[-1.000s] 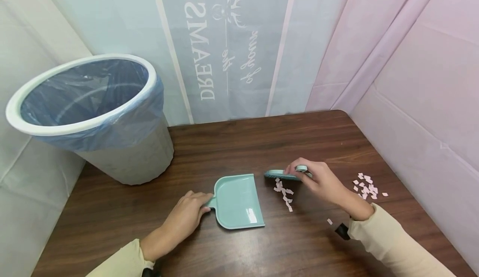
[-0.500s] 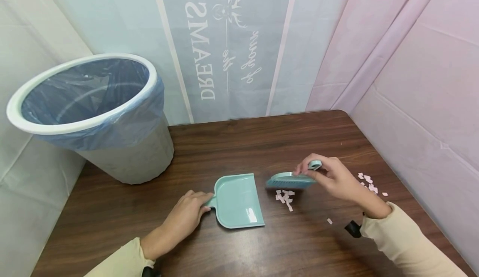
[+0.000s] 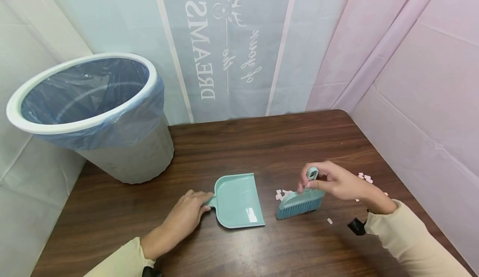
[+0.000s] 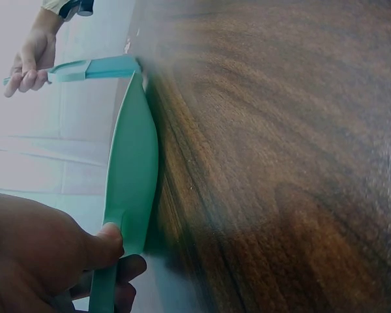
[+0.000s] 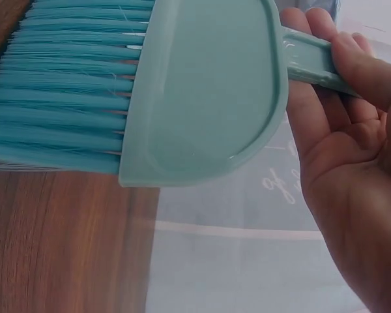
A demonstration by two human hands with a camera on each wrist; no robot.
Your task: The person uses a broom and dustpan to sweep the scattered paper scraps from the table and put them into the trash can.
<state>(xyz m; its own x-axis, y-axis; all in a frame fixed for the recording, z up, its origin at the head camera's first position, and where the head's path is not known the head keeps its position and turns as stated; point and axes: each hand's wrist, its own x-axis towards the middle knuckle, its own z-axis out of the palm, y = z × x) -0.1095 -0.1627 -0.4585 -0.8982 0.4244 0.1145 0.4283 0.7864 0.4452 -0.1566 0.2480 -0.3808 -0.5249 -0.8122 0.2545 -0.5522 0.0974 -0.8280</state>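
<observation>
My left hand (image 3: 187, 215) grips the short handle of a mint-green dustpan (image 3: 237, 200), thumb on top in the left wrist view. The dustpan lies on the table with its straight edge facing right. My right hand (image 3: 329, 180) pinches the handle of a matching hand brush (image 3: 301, 202), whose teal bristles (image 5: 65, 91) point down at the table just right of that edge. Small white paper scraps (image 3: 281, 194) show behind the brush head, which hides part of them. One lone scrap (image 3: 329, 221) lies to the right of the brush.
A grey bin (image 3: 138, 160) with a white rim and blue liner stands at the back left of the dark wood table (image 3: 239, 144). More paper scraps (image 3: 368, 178) lie at the right, partly behind my right arm. Hanging cloths surround the table on the left, back and right.
My right hand has brought the brush toward me and slightly right, from behind the scraps to their near side, turning it bristles down. The left hand and dustpan stay in place.
</observation>
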